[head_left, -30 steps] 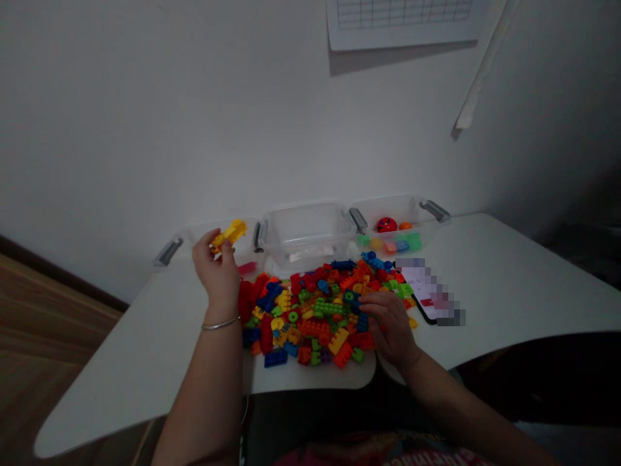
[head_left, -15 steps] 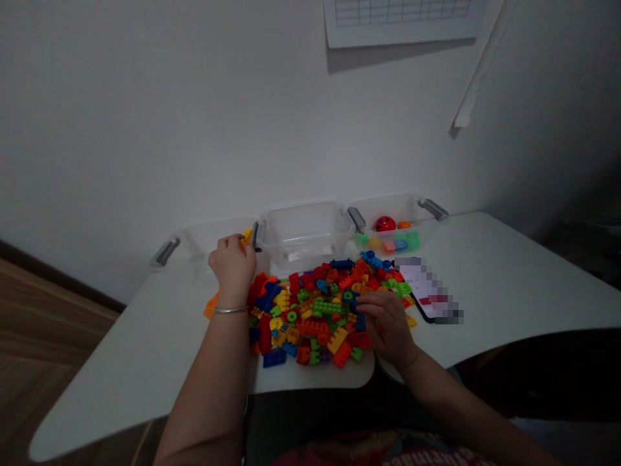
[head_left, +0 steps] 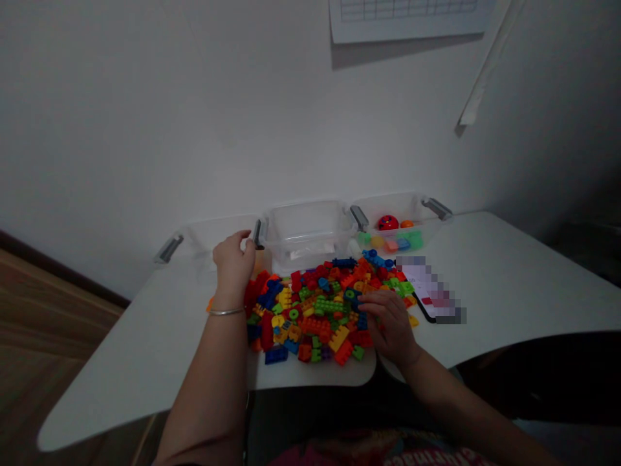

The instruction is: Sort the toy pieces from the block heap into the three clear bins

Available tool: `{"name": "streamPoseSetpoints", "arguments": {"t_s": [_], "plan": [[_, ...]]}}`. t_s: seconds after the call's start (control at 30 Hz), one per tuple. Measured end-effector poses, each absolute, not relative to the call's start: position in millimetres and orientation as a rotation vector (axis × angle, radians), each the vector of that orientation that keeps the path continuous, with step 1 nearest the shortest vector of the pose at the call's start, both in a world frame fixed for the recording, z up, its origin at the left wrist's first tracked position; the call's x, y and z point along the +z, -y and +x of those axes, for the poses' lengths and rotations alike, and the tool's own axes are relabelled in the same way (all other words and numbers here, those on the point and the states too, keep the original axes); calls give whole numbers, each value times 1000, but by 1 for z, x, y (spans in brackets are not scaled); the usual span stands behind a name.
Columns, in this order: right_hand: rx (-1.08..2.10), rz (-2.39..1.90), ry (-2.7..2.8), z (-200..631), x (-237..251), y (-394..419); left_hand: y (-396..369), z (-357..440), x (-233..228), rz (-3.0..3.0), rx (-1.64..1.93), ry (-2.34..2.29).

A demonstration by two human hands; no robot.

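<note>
- Since a second ago, the left hand [head_left: 233, 264] has dropped from holding a yellow piece aloft to the rim of the left bin [head_left: 206, 234]; its fingers curl loosely, nothing visible in them.
- Most of the brick pile [head_left: 320, 304] sits unsorted on the table [head_left: 145, 349], before the empty-looking middle bin [head_left: 305, 232].
- Right hand [head_left: 391, 320] rests on the pile's right edge, fingertips pinching among bricks.
- Only a few pieces lie in the right bin [head_left: 402, 223].

My left hand [head_left: 233, 260] left of frame centre, back toward camera, fingers curled loosely forward, thumb out to right; whether it grips anything, cannot tell. Thin bangle on left wrist. Left forearm runs up from bottom edge, nearly vertical. My right hand [head_left: 391, 321] right of centre, lower, palm down, fingers bent, pointing left. Right forearm enters from lower right corner, angled.
</note>
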State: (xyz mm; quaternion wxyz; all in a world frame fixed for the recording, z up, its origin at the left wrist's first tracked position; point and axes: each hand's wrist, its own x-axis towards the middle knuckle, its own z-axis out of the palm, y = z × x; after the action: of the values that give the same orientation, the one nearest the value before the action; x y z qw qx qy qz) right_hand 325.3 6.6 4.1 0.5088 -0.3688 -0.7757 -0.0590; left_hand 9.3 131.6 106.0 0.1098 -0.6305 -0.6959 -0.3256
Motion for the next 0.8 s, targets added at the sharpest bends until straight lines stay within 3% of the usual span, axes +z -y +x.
{"name": "streamPoseSetpoints", "arguments": {"t_s": [0.23, 0.53, 0.8], "plan": [[-139, -893, 1850, 325, 4, -7, -84, 41, 106, -2095, -1041, 1770], [-144, -928, 1844, 326, 5, -5, -63, 91, 82, -2538, -475, 1686], [-188, -1091, 1970, 330, 6, -4, -67, 89, 75, -2565, -333, 1697]]}}
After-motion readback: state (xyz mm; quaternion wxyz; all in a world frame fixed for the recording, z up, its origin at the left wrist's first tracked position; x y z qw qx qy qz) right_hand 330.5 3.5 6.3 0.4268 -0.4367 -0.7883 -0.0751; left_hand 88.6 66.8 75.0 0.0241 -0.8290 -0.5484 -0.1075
